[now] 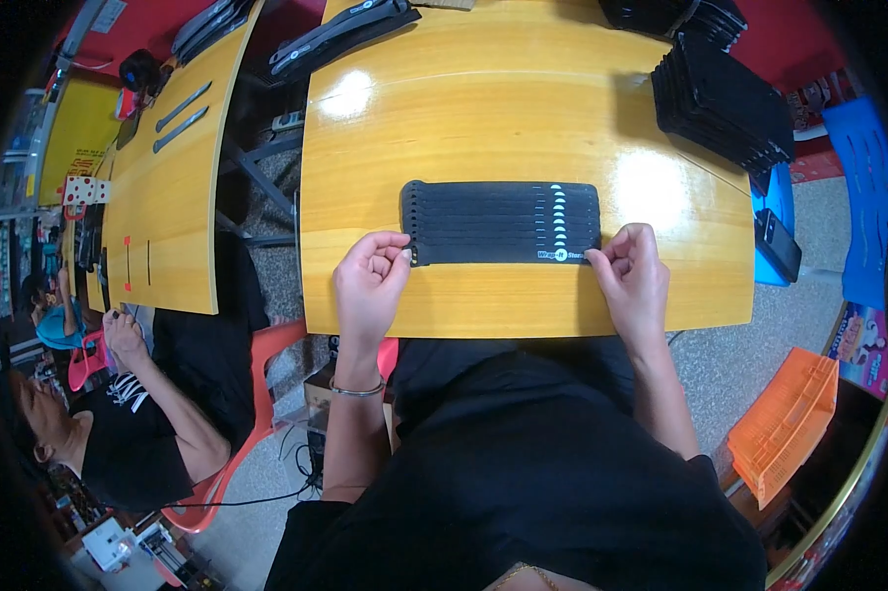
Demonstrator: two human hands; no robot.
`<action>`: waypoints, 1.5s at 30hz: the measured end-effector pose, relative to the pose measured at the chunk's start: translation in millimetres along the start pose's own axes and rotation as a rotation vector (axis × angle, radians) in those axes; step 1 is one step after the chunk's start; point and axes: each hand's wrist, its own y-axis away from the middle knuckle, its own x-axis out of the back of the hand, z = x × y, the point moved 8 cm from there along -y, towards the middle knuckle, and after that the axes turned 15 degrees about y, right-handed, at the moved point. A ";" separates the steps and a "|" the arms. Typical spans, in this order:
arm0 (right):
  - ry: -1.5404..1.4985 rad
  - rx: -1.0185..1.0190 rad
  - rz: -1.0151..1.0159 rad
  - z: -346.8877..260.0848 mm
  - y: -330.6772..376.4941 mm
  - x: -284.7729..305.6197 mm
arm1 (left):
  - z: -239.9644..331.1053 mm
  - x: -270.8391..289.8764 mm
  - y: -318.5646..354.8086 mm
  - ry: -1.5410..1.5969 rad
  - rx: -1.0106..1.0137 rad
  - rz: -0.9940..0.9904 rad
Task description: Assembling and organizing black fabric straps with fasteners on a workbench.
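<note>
A row of flat black straps (483, 212) lies overlapping on the wooden table in front of me, each showing a thin edge, with small pale marks lined up toward the right. At the left end of the nearest strap (473, 257), my left hand (370, 281) is closed, thumb and forefinger pinching the corner. My right hand (636, 281) pinches the same strap's right end beside its white print. The straps' left ends are rounded, with small dark holes or loops along that side.
More black straps (340, 37) lie at the table's (523, 108) far left. Tall stacks of black straps (724, 103) stand at the far right, near a blue bin (774, 187). An orange crate (784, 424) is lower right. A person (178, 424) sits left at another table (183, 197).
</note>
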 end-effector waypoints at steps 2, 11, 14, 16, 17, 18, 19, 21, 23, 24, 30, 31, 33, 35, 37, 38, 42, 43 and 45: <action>0.002 -0.006 -0.004 0.7 0.0 -0.6 | 0.1 -0.1 0.1 -0.015 -0.003 0.003; -0.006 0.006 0.019 3.8 1.3 -0.8 | 4.1 -1.9 -0.3 -0.139 -0.064 -0.007; 0.014 -0.012 0.008 1.5 1.7 -0.6 | 11.5 -5.4 1.1 -0.226 -0.109 -0.028; 0.029 -0.024 0.009 -0.1 2.1 0.1 | 17.9 -8.7 2.4 -0.259 -0.130 -0.031; 0.029 -0.024 0.012 -0.4 2.8 0.2 | 22.5 -11.5 3.6 -0.342 -0.162 -0.042; 0.038 -0.022 0.017 0.3 3.3 0.9 | 26.8 -15.3 4.9 -0.427 -0.194 -0.053; 0.047 -0.021 0.022 0.8 3.7 1.5 | 28.1 -17.1 5.7 -0.430 -0.199 -0.054; 0.061 -0.005 0.036 -0.1 3.4 2.9 | 32.8 -20.6 9.3 -0.501 -0.259 -0.054; 0.078 0.012 0.049 -1.6 3.3 4.1 | 41.2 -25.7 14.3 -0.646 -0.295 -0.058; 0.076 0.023 0.045 -2.6 3.3 3.6 | 46.0 -29.6 17.3 -0.793 -0.327 -0.060; 0.062 0.125 0.078 -5.2 3.6 6.0 | 59.5 -72.1 38.0 -0.952 -0.627 -0.317; 0.056 0.145 0.076 -6.7 4.1 6.1 | 58.1 -73.6 40.0 -0.953 -0.630 -0.314; 0.052 0.158 0.080 -9.2 5.5 6.0 | 38.6 -83.4 46.3 -0.959 -0.545 -0.501; 0.050 0.171 0.083 -11.0 6.1 6.4 | 31.5 -86.9 49.9 -0.969 -0.511 -0.533; 0.068 0.218 0.116 -14.1 8.3 9.2 | 29.4 -90.0 52.1 -1.009 -0.493 -0.548; 0.068 0.219 0.115 -15.5 10.0 9.2 | 28.8 -90.2 52.6 -1.009 -0.492 -0.546; 0.174 0.441 0.182 -48.9 22.9 8.9 | 25.7 -91.6 54.2 -1.037 -0.493 -0.553; 0.272 0.595 0.245 -63.6 31.4 8.9 | 25.1 -92.2 54.6 -1.053 -0.492 -0.548; 0.253 0.610 0.140 -63.4 34.5 -4.8 | 24.3 -93.8 54.9 -1.075 -0.498 -0.542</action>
